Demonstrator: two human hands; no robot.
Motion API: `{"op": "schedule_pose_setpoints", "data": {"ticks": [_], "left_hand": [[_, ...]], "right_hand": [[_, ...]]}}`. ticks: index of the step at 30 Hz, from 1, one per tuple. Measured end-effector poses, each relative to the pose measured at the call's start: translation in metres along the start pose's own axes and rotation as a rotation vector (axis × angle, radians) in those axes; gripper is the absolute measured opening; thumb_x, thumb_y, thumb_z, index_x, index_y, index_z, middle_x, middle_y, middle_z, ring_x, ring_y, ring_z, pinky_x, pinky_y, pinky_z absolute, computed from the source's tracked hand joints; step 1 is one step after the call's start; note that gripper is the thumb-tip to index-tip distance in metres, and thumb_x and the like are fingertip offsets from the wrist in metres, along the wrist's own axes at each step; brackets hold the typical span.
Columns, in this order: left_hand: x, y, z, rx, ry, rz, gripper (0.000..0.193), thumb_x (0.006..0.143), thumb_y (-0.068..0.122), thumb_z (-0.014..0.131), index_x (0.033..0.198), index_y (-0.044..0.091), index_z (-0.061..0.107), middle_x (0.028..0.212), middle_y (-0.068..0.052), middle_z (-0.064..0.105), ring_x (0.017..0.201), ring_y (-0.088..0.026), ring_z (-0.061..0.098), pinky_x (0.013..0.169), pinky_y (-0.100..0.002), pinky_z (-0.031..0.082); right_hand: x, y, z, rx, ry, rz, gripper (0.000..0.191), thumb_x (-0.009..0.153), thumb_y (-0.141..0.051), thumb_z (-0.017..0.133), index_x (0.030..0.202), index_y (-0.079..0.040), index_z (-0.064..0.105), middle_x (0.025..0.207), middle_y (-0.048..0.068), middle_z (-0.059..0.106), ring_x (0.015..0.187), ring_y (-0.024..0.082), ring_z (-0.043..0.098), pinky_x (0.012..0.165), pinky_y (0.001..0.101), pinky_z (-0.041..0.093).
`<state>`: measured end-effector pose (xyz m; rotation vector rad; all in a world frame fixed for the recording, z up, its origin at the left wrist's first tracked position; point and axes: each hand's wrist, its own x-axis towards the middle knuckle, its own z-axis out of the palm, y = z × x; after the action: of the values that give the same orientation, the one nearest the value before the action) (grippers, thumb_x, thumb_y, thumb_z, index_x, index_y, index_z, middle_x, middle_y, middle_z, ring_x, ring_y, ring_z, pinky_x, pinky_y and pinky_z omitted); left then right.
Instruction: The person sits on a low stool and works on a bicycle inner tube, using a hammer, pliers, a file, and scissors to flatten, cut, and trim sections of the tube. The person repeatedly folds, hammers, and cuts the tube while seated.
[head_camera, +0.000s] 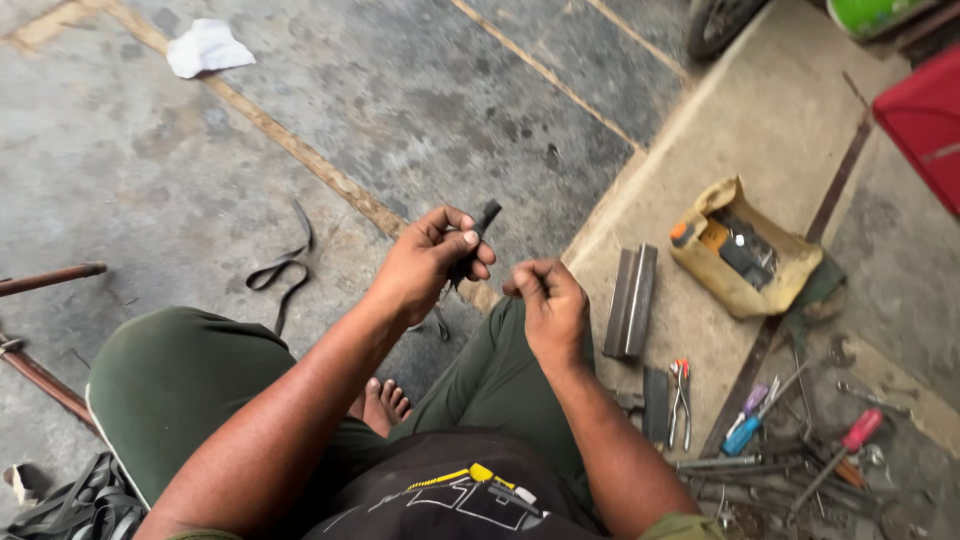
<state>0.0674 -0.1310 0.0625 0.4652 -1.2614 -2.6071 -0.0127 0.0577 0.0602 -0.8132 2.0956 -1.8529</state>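
My left hand (430, 262) is closed around a short black rubber piece (478, 230), whose end sticks out above my fingers. Just to its right, my right hand (548, 305) is curled shut; whether it pinches something small I cannot tell. Both hands hover over my knees as I sit on the concrete floor, with my bare foot (385, 403) below them.
A black rubber strip (283, 268) lies on the floor at left. To the right are a metal bar (630, 300), pliers (680, 395), screwdrivers (755, 420) and a tan bag of tools (745, 260). A white cloth (207, 46) lies far left, a red box (925, 120) at right.
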Motion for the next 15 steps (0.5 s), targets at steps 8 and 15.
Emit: {"op": "schedule_pose_setpoints", "data": {"ticks": [8, 15], "left_hand": [[-0.004, 0.001, 0.005, 0.064, 0.011, -0.012, 0.017, 0.1, 0.006, 0.057, 0.116, 0.001, 0.053, 0.09, -0.014, 0.072, 0.076, -0.02, 0.071, 0.066, -0.033, 0.056], [0.005, -0.027, 0.008, 0.061, -0.221, 0.077, 0.017, 0.106, 0.004, 0.053, 0.121, -0.004, 0.05, 0.094, -0.022, 0.072, 0.082, -0.029, 0.074, 0.076, -0.039, 0.062]], "right_hand": [[0.003, 0.023, -0.003, -0.207, -0.018, -0.015, 0.031, 0.109, -0.027, 0.059, 0.093, -0.001, 0.067, 0.074, 0.005, 0.06, 0.067, 0.011, 0.056, 0.063, 0.0264, 0.046], [0.023, 0.045, 0.002, 0.587, -0.178, 0.233, 0.013, 0.108, -0.004, 0.057, 0.115, 0.004, 0.062, 0.089, 0.002, 0.056, 0.076, 0.011, 0.049, 0.066, 0.0296, 0.043]]}}
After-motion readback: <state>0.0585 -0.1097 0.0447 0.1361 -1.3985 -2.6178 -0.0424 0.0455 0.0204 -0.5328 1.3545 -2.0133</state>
